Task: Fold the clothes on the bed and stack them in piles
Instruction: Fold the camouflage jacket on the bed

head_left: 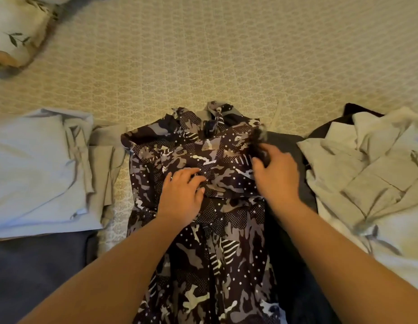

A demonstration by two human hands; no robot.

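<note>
- The right hand (pixel 276 174) pinches a blurred fold of the camouflage-print garment (pixel 203 230) at its right shoulder area, fingers curled round the cloth.
- The left hand (pixel 182 195) lies on the middle of the same garment, fingers bent and bunching the fabric under them; whether it truly grips or only presses I cannot tell for sure, though the cloth wrinkles between thumb and fingers.
- The garment lies on the bed (pixel 226 54) with its long axis running away from the person: collar end at the far side, hem end near the person's body. Its upper part is folded across itself.
- Just beside it on the right, a dark grey cloth (pixel 287 146) lies partly under its edge.
- Further right sits a heap of pale beige clothes (pixel 366 164), loosely folded, with a dark piece (pixel 352 111) showing behind.
- On the left, a folded light blue garment (pixel 35 169) rests on a beige one (pixel 105 160), and a dark blue cloth (pixel 39 272) lies nearer the person.
- A leaf-print pillow (pixel 18 29) sits at the far left corner of the bed.
</note>
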